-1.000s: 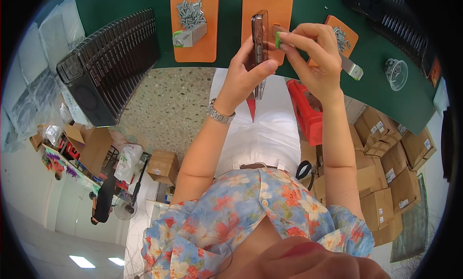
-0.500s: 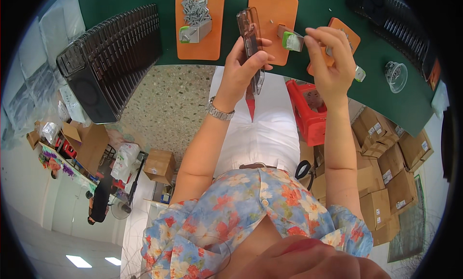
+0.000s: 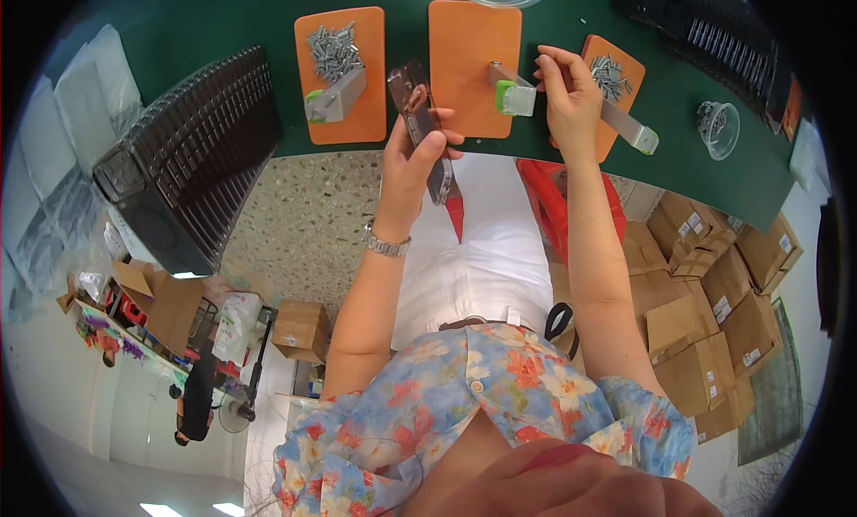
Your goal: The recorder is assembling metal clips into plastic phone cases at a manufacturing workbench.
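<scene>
My left hand (image 3: 406,173), a metal watch on its wrist, is closed round a translucent dark phone case (image 3: 414,111). The case is held tilted at the table's front edge, between the left and middle orange boards. My right hand (image 3: 573,106) has thumb and forefinger pinched together; whatever they hold is too small to make out. It hovers just right of a metal bar with green tape (image 3: 515,97) on the middle orange board (image 3: 473,48). Beside that hand, small metal pins (image 3: 609,76) and another metal bar (image 3: 630,128) lie on the right orange board (image 3: 632,68).
On the left orange board (image 3: 370,88) lie a pin heap (image 3: 334,53) and a bar (image 3: 344,95). A long row of phone cases (image 3: 192,151) stands left; more cases (image 3: 701,35) are far right, near a clear cup (image 3: 718,129). A red stool (image 3: 543,200) is below the table edge.
The whole view has shifted. My left hand has moved the phone case left, away from the middle board. The fingers of my right hand have drawn closer together.
</scene>
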Available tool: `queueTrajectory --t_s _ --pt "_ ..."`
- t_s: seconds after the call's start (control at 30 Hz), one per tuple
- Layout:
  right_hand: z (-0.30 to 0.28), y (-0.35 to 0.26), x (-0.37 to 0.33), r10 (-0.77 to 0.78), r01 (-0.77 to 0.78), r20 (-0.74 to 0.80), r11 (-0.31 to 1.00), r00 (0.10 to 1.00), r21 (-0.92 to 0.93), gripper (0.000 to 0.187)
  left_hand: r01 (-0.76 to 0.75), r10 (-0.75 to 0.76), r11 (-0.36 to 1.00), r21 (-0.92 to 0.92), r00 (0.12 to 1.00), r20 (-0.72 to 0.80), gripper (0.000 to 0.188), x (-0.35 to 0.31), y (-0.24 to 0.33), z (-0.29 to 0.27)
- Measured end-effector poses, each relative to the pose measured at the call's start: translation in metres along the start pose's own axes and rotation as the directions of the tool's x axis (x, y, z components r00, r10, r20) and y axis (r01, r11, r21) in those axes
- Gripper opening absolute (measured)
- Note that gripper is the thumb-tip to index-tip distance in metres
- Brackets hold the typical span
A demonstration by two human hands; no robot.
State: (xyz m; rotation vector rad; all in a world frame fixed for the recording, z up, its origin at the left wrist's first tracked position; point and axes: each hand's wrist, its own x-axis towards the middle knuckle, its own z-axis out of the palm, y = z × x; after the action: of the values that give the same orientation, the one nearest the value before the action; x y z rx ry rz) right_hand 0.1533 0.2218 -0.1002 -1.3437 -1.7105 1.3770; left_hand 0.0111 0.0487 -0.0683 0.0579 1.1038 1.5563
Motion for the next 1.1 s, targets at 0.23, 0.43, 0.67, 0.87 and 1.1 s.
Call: queueTrajectory --t_s 0.23,0.43,0.67,0.87,1.1 --pt "-0.008 -0.013 -0.008 -0.201 0.211 0.066 0.955 0.977 -0.209 0.016 0.034 -0.034 0.998 0.052 0.999 -0.01 0.061 -0.007 -0.005 -0.002" --pt "0.0 -0.023 0.014 -0.374 0.55 0.465 0.765 0.803 -0.334 0.025 0.074 -0.071 0.994 0.084 0.997 -0.035 0.061 -0.005 -0.004 -0.002" --pt "-0.01 -0.012 0.015 -0.344 0.537 0.495 0.778 0.798 -0.325 0.02 0.064 -0.06 0.994 0.085 0.997 -0.043 0.059 -0.003 -0.007 0.002" --pt "-0.006 -0.013 0.004 -0.191 0.236 0.195 0.941 0.962 -0.243 0.014 0.049 -0.045 0.995 0.092 0.998 -0.047 0.058 -0.006 -0.008 0.002" --pt "-0.001 -0.021 0.015 -0.19 0.252 0.229 0.926 0.955 -0.279 0.023 0.046 -0.041 0.993 0.104 0.998 -0.054 0.059 -0.003 -0.006 0.007"
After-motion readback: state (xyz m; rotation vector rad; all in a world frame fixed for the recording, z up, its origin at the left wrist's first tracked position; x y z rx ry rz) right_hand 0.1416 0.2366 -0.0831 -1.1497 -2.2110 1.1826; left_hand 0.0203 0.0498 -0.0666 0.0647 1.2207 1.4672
